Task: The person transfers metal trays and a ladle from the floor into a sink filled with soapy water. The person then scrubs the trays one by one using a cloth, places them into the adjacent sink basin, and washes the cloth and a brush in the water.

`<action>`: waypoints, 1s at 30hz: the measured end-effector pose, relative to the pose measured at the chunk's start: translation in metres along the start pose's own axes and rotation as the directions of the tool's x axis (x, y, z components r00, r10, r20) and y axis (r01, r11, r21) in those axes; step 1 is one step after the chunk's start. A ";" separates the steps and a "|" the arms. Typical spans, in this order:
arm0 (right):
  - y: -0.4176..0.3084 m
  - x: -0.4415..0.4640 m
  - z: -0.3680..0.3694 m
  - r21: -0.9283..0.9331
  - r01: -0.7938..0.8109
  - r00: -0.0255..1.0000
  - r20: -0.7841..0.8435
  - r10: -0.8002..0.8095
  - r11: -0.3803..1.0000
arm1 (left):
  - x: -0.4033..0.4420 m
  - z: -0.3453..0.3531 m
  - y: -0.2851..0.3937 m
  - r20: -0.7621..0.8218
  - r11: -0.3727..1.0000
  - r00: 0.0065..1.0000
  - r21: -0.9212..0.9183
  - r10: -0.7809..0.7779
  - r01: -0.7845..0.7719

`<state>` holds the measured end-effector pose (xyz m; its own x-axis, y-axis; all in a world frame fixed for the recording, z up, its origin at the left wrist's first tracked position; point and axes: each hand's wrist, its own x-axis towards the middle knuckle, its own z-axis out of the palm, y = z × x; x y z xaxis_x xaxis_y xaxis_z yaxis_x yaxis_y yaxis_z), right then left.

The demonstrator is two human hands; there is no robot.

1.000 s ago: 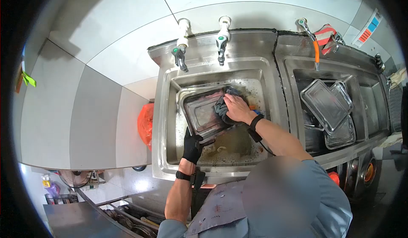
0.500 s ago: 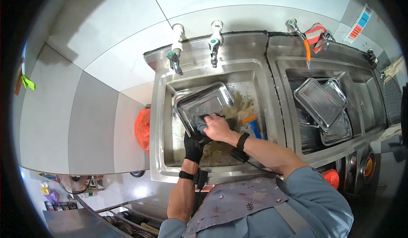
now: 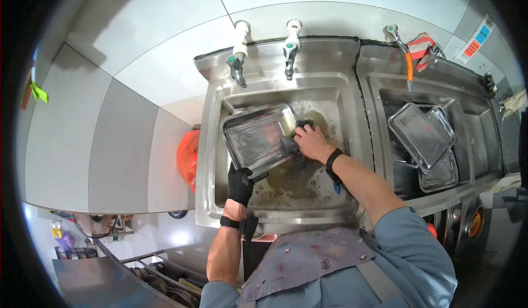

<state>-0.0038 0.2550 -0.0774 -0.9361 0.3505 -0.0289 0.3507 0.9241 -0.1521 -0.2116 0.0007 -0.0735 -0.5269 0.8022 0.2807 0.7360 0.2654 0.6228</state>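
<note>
A rectangular metal tray [image 3: 256, 139] is tilted in the left sink basin [image 3: 211, 159], above murky, sudsy water [image 3: 291, 190]. My left hand [image 3: 240, 186], in a black glove, is closed on the tray's near edge at its lower left corner. Just off the tray's right side, my bare right hand [image 3: 313, 143] has its fingers closed on a dark grey cloth [image 3: 289, 145], bunched and low over the water. Part of the cloth is hidden under the fingers. A blue item [image 3: 337, 187] shows beside my right wrist, mostly covered by the forearm.
Several metal trays [image 3: 421, 137] lie stacked in the right basin. Two taps [image 3: 236, 69] [image 3: 290, 60] stand behind the left basin, and a tap with an orange hose [image 3: 409, 69] behind the right. An orange bag [image 3: 188, 159] hangs at the sink's left side.
My right hand has moved the cloth off the tray's near right part, rightward and farther back. The tray now shows more of its inner surface. The orange-and-blue item is now mostly hidden.
</note>
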 end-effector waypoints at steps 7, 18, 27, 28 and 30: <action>0.043 0.034 0.051 0.328 -0.692 0.705 0.120 0.699 0.643 | -0.015 -0.039 -0.008 0.105 0.951 0.987 0.274 0.118 -0.143; -0.026 0.063 -0.020 0.970 -0.237 0.831 0.177 0.528 0.047 | -0.001 -0.018 0.004 0.146 0.973 0.987 0.210 0.068 -0.098; -0.117 0.083 -0.078 0.784 0.316 0.830 -0.501 0.244 0.535 | 0.020 -0.018 0.047 0.286 0.759 0.935 -0.554 -0.211 0.341; -0.123 0.086 -0.082 0.709 0.381 0.808 -0.567 0.160 0.593 | 0.017 -0.009 0.029 0.295 0.759 0.944 -0.579 -0.146 0.298; -0.131 0.091 -0.080 0.494 0.293 0.814 -0.578 0.057 0.819 | 0.011 0.002 0.007 0.335 0.739 0.934 -0.596 -0.127 0.314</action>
<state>-0.1325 0.1775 0.0191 -0.7266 0.4265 0.5387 -0.0005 0.7837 -0.6211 -0.2114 0.0128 -0.0670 -0.4434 0.8942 -0.0614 0.1247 0.1294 0.9837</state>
